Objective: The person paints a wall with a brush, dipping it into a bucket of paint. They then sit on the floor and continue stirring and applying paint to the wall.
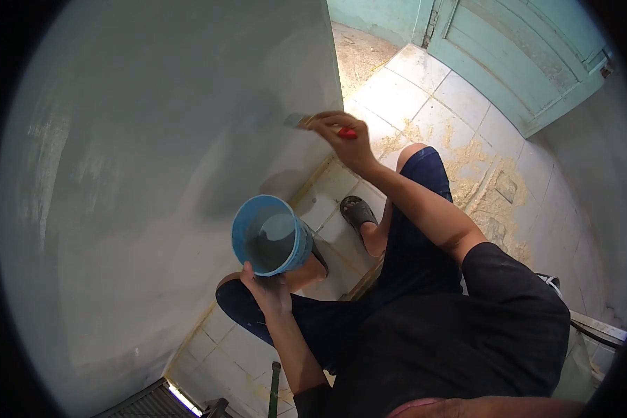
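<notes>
My right hand [345, 141] is closed around a paintbrush with a red handle [347, 132]. Its pale bristles [295, 120] point left, right at the grey-painted wall [153, 132]. Lower down, my left hand [268, 291] grips a blue bucket [303, 244] by its side and underside, thumb up at the rim. The bucket tilts toward me and has greyish liquid [272, 240] inside. Around the brush the wall looks darker and smoother, with whitish streaks farther left.
My knees are bent above a tiled floor [338, 240], a sandal [359, 211] on one foot. Crumbly yellowish debris [491, 198] covers tiles to the right. A pale green door [522, 63] stands at the upper right. Near the bottom are a green bar [274, 390] and a dark slatted object [136, 404].
</notes>
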`<action>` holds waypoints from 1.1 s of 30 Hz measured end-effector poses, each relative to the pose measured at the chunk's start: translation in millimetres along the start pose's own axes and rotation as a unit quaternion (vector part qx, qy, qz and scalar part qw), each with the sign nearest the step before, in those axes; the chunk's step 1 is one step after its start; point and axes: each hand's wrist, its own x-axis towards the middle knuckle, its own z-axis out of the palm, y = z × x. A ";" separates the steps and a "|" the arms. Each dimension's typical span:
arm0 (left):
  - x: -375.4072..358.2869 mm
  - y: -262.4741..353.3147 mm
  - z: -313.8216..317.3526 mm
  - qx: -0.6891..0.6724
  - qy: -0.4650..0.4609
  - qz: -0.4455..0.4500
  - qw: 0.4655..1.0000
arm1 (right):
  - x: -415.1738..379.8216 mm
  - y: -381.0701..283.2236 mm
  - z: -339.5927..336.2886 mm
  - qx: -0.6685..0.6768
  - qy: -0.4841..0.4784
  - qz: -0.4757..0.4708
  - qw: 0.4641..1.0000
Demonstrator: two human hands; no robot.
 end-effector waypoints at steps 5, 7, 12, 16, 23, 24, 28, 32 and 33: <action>-0.7 1.3 0.4 0.008 -0.008 -0.009 1.000 | 11.2 20.9 -24.0 -0.164 0.115 -0.047 0.979; 0.5 -0.6 -1.7 0.005 -0.013 -0.009 1.000 | 12.4 24.2 -25.6 -0.202 0.144 -0.072 0.966; -0.1 -0.6 -2.2 0.005 -0.005 -0.018 1.000 | 18.9 47.5 -15.2 -0.222 0.135 -0.134 0.956; -2.6 1.7 6.5 0.005 0.013 -0.014 1.000 | 19.1 51.8 1.7 -0.226 0.120 -0.177 0.950; 0.1 -1.3 2.9 -0.005 0.016 -0.011 1.000 | -0.2 51.9 26.1 -0.211 -0.069 -0.309 0.925; -0.8 -0.7 4.9 -0.003 0.017 -0.005 1.000 | -6.8 47.9 26.9 -0.213 -0.068 -0.309 0.925; 0.9 -2.9 5.1 -0.019 0.011 0.003 1.000 | -26.9 29.3 22.5 -0.176 -0.238 -0.366 0.882; 0.2 -3.3 2.0 -0.019 0.012 -0.007 1.000 | -11.7 34.1 6.6 -0.210 -0.059 -0.320 0.922; -0.3 -2.6 2.3 -0.015 0.014 -0.006 1.000 | 0.6 36.3 2.0 -0.223 0.014 -0.249 0.942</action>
